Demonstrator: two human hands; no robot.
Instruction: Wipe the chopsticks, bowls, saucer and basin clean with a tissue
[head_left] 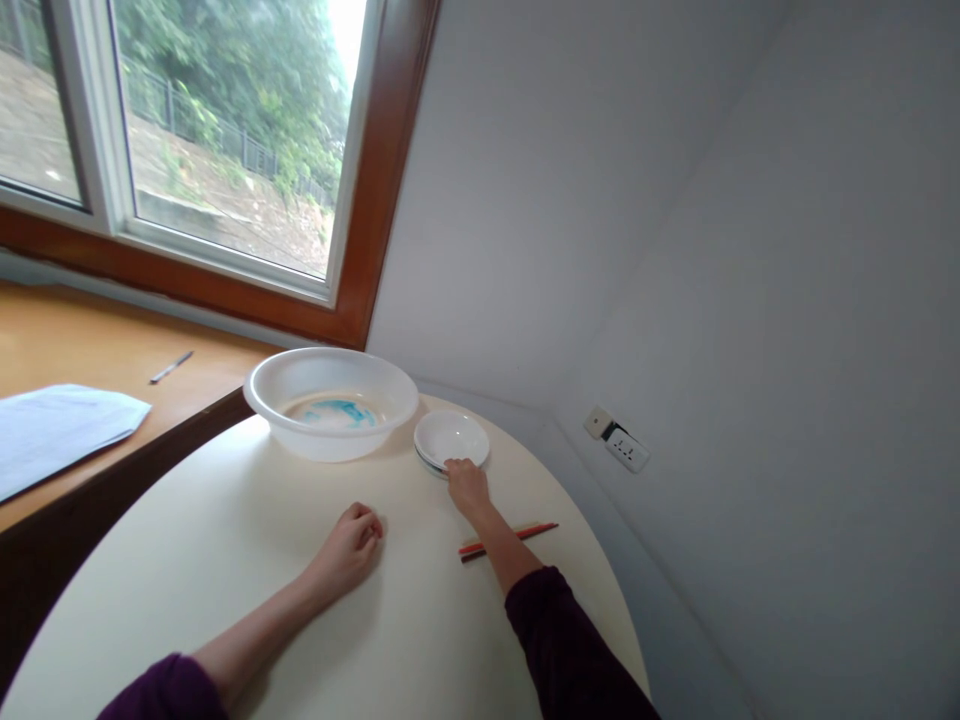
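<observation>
My right hand [466,482] reaches forward and grips the near rim of a small white dish [452,437], which seems to sit on another dish. My left hand [349,545] rests on the round cream table [225,560] with its fingers curled in a loose fist, nothing in it. A large translucent white basin [331,400] with a blue-green cloth or smear at its bottom stands just left of the dish. A pair of red and dark chopsticks [510,540] lies on the table under my right forearm.
The table's right edge curves close to grey walls with a white socket [619,440]. To the left runs a wooden window ledge [90,340] carrying a sheet of paper [60,425] and a pen [171,367]. A window is behind.
</observation>
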